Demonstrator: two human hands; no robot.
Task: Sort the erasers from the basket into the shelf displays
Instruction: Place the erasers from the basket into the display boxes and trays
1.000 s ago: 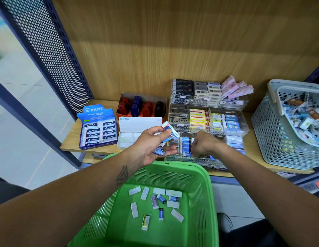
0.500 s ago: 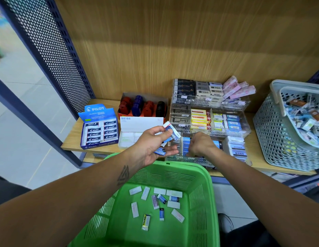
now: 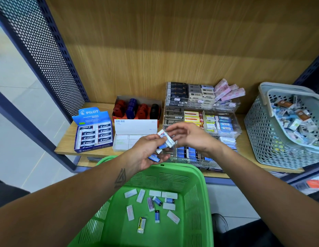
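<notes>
Hands meet over the green basket (image 3: 199,189), swapping erasers in front of the shelf (image 3: 65,148).

The left hand (image 3: 146,154) curls around a small bunch of wrapped erasers (image 3: 165,140), the top one's long axis slanting from far-left to near-right; how many it holds I can't tell. The right hand (image 3: 190,138) reaches in, fingers loosely bent, fingertips at that top eraser; whether they pinch it I can't tell. About twelve erasers lie scattered flat in the basket, pointing every way.
</notes>
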